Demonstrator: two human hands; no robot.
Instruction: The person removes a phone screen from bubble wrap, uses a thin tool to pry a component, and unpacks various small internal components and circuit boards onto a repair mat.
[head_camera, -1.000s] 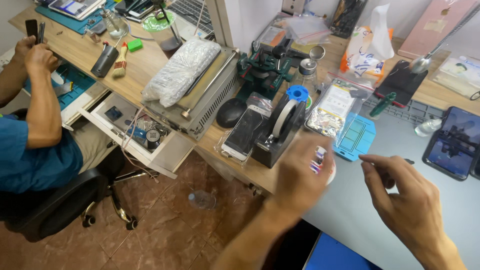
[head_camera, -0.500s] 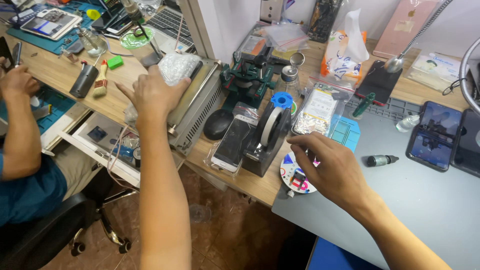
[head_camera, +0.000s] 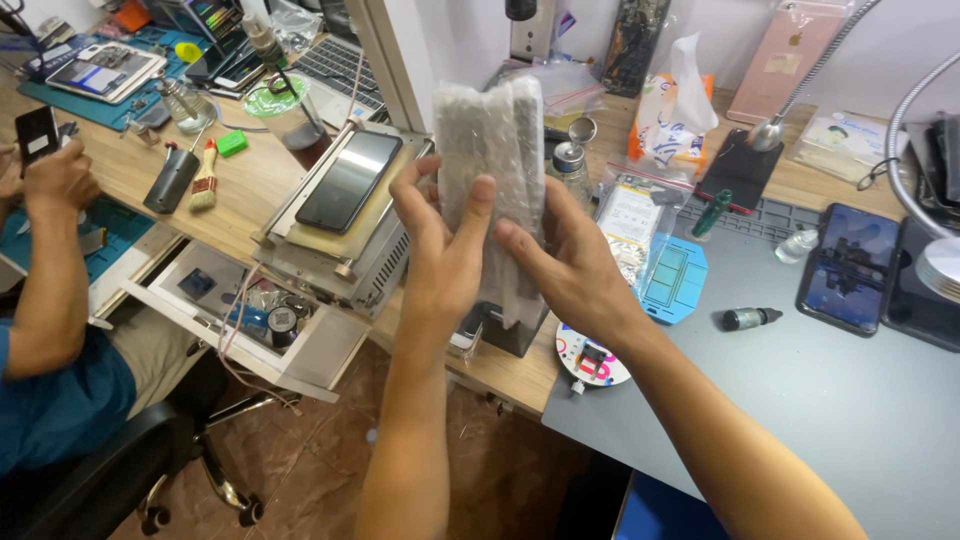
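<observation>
A person's left hand (head_camera: 440, 250) and right hand (head_camera: 565, 265) hold a bubble-wrapped bundle (head_camera: 492, 170) upright at the centre of the frame, above the worktop (head_camera: 840, 400) edge; the fingers (head_camera: 472, 215) of both hands are spread and pressed flat against the wrap, clamped on it from either side. The slick wrap could slide through so open a grip, and a fall from here would likely land on the round sticker-covered disc (head_camera: 590, 362) or the floor, as the bundle hangs just past the worktop's edge. A dark phone (head_camera: 348, 180) lies on the metal heating plate (head_camera: 335, 240) to the left, close enough to be knocked by an elbow. What the wrap contains cannot be made out. The bundle hides whatever stands behind it, and the co-worker's hand (head_camera: 55, 180) at far left is partly cut off.
</observation>
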